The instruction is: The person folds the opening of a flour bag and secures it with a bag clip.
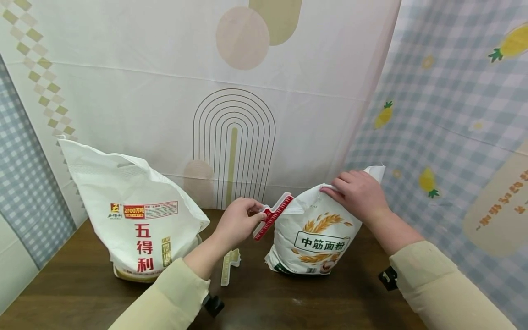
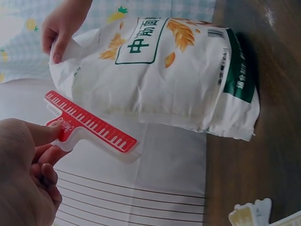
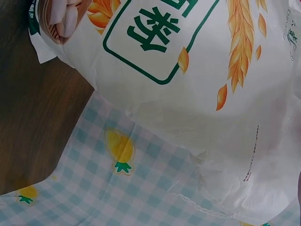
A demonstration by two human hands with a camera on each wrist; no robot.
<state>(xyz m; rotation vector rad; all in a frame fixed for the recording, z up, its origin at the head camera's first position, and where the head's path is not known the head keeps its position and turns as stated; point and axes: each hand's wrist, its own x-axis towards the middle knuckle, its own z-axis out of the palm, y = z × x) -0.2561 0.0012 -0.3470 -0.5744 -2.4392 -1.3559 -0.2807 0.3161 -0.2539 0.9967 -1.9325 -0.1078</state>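
Observation:
My left hand [image 1: 237, 222] pinches a red and white bag clip [image 1: 270, 220] with a keyboard-like stripe pattern between thumb and fingers. In the left wrist view, the thumb presses the handle of the clip [image 2: 91, 123], whose long edge is beside the top of a white flour bag [image 2: 141, 89]. My right hand [image 1: 363, 196] grips the upper edge of that flour bag [image 1: 286, 240], which has wheat ears and green lettering and stands on the table. In the right wrist view the bag [image 3: 155, 99] fills most of the picture, its stitched thread end trailing.
A larger white sack [image 1: 144, 201] with red lettering stands at the left, its top open and slanted. A pale yellow clip [image 1: 228, 270] lies on the dark wooden table [image 1: 297, 302] between the two bags. Printed cloths hang behind [image 1: 165, 119] and at the right [image 1: 449, 133].

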